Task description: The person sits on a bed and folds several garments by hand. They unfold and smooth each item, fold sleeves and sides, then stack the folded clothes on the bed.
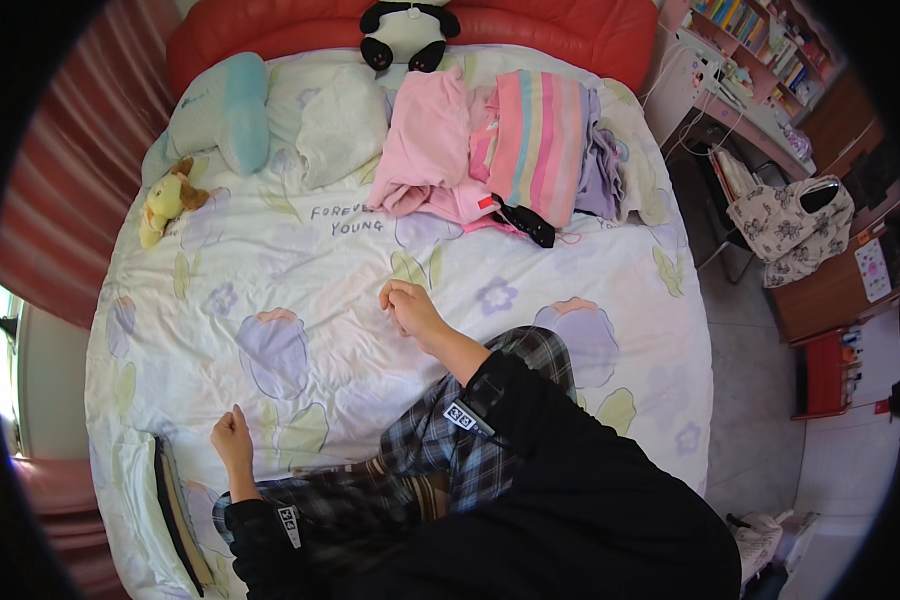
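Note:
My left hand point(232, 440) is closed in a fist over the left side of the patterned bedsheet point(355, 370), beside my bent leg in plaid trousers point(350, 505). Farther forward, near the middle of the bed, my right hand point(408, 308) is also curled into a fist. Nothing shows sticking out of either hand. White sheet with purple flowers and green leaves lies around both of them, wrinkled in places. Whether the fists touch the cloth is hard to make out.
Folded pink clothing point(425, 150), a striped folded cloth point(540, 140) and a black item point(525, 220) lie toward the red headboard point(560, 40). A panda toy point(410, 35), blue pillow point(220, 110) and yellow plush toy point(168, 205) are also there. Folded white fabric point(135, 500) lies near left.

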Demonstrator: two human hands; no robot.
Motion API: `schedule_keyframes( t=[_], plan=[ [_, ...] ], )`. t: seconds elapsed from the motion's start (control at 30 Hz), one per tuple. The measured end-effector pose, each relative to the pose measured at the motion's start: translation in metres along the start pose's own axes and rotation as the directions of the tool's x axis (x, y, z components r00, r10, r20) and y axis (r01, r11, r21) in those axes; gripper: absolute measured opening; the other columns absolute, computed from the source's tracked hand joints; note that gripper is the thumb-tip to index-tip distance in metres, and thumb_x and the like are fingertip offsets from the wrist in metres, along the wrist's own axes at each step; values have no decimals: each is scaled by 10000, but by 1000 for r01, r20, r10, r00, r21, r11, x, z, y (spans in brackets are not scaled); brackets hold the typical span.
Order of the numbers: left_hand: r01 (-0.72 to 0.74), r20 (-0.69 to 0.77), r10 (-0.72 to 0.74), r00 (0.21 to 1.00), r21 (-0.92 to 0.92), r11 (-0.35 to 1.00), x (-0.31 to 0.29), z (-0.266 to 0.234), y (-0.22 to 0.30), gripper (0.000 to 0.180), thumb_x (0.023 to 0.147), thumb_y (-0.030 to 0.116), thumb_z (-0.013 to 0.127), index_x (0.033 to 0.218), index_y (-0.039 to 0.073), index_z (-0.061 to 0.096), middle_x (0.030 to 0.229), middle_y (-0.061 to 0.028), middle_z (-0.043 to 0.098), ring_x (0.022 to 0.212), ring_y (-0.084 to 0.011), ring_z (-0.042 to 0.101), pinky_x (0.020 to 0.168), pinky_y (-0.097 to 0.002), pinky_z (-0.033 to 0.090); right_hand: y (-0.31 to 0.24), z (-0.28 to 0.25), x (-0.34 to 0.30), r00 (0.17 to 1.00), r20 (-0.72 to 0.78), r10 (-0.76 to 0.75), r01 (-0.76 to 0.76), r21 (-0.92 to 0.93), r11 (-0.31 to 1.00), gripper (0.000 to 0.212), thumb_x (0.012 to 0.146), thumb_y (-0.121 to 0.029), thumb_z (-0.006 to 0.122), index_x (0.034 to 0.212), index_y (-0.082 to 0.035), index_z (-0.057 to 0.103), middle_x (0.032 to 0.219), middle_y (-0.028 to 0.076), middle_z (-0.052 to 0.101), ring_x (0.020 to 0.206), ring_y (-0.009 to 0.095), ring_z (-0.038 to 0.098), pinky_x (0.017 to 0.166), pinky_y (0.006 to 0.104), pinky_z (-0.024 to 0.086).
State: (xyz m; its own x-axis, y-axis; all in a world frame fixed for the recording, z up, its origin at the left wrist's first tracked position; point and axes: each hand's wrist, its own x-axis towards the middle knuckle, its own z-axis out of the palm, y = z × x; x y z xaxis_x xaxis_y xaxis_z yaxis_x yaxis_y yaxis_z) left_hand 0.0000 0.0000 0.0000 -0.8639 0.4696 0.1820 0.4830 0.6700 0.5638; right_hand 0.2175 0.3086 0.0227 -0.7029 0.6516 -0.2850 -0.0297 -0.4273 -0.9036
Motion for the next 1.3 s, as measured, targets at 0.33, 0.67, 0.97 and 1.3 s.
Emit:
schedule_keyframes(
  t=[0.33, 0.67, 0.97, 1.3],
  plan=[
    [-22, 11, 22, 1000, -13, 1000, 0, 0, 6, 439, 859, 241, 519, 520, -20, 421, 425, -76, 363, 411, -131, 324, 434, -329, 277, -3, 5, -2, 1000, -24, -8, 6, -120, 993, 217, 758, -4, 377, 689, -54, 577, 477, -63, 318, 374, 37, 241, 348, 224, 198],
    [35, 54, -32, 998, -48, 998, -2, 0, 13, 452, 866, 238, 514, 514, -20, 401, 426, -41, 341, 430, -105, 292, 440, -314, 261, -14, -8, -2, 973, -103, -206, 185, -183, 966, 116, 753, -100, 627, 867, -81, 625, 563, -60, 420, 492, 32, 382, 423, 194, 303],
    [72, 89, -64, 994, -91, 993, 2, 12, 3, 455, 870, 236, 515, 497, -2, 409, 423, -19, 301, 433, -88, 264, 434, -300, 224, -91, -188, 71, 628, -330, -705, -249, -943, 219, 869, 605, -385, 745, 1271, -57, 293, 1213, 216, 400, 1165, 357, 353, 905, 448, 353],
    [94, 131, -81, 988, -94, 991, 5, 19, 4, 460, 870, 232, 517, 492, 0, 398, 426, -4, 291, 440, -72, 252, 432, -292, 209, -84, -318, 93, 603, -683, -413, -350, -691, 633, 452, 668, -354, 645, 865, 51, 623, 809, 239, 626, 797, 340, 623, 706, 401, 480]
  ],
)
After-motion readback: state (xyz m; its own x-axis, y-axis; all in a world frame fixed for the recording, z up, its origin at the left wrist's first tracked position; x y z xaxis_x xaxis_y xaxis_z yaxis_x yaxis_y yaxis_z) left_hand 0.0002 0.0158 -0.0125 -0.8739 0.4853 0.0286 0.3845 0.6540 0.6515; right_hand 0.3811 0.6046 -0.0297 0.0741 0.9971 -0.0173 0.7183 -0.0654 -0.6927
